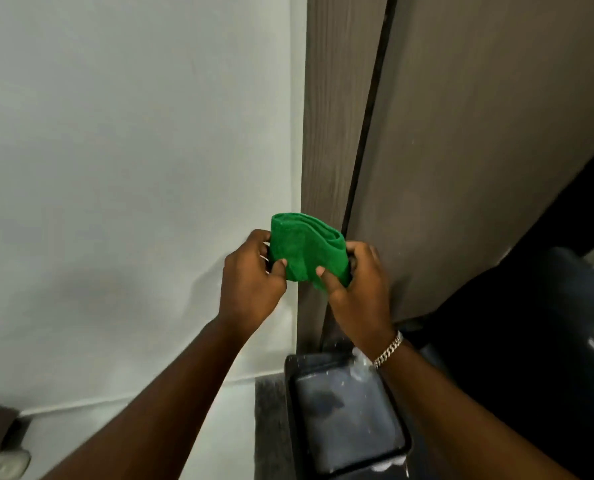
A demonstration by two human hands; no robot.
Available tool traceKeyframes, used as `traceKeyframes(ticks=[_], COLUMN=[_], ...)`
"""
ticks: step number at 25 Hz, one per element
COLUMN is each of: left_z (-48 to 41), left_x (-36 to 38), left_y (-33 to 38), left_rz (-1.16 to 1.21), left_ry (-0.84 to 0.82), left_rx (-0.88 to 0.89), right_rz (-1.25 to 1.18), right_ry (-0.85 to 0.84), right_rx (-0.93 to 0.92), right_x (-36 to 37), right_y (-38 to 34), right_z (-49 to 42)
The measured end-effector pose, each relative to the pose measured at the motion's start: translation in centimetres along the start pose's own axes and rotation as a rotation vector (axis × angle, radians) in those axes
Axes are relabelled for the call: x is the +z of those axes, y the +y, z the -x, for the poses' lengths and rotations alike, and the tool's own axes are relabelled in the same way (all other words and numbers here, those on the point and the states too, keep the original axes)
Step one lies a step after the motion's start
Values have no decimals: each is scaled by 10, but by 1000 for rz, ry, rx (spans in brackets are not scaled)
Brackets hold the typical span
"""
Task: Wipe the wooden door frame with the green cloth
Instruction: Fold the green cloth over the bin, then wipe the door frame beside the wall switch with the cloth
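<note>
Cloth (306, 249): folded, green, centre frame, held up before the frame (333, 133).
Left hand (250, 282): you pinch its 9 o'clock edge.
Right hand (358, 289): you grip its 3 o'clock edge.
Bin (347, 414): 6 o'clock.

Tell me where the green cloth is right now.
The green cloth sits folded mid-frame, held between the left hand and right hand, in front of the wooden door frame.

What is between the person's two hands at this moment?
In the head view, the folded green cloth spans the gap between the left hand and the right hand, pinched by both in front of the wooden door frame.
</note>
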State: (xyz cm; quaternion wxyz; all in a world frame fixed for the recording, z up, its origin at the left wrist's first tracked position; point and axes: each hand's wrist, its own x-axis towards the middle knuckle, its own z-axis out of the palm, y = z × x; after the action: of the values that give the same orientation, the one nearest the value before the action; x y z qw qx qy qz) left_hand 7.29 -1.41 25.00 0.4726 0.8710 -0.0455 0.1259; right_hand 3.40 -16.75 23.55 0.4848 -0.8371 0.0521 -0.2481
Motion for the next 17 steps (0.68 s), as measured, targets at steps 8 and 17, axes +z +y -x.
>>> traceKeyframes(ticks=[8,17], left_z=[-107,-140], left_x=[-85,-126], left_y=[178,223], left_rz=[33,-271], left_ry=[159,273], left_rx=[430,709], right_rz=[-186,166], right_ry=[166,599], right_rx=[-284,-596], right_x=[-81,-54], right_y=[-136,-159], right_z=[-135,-171])
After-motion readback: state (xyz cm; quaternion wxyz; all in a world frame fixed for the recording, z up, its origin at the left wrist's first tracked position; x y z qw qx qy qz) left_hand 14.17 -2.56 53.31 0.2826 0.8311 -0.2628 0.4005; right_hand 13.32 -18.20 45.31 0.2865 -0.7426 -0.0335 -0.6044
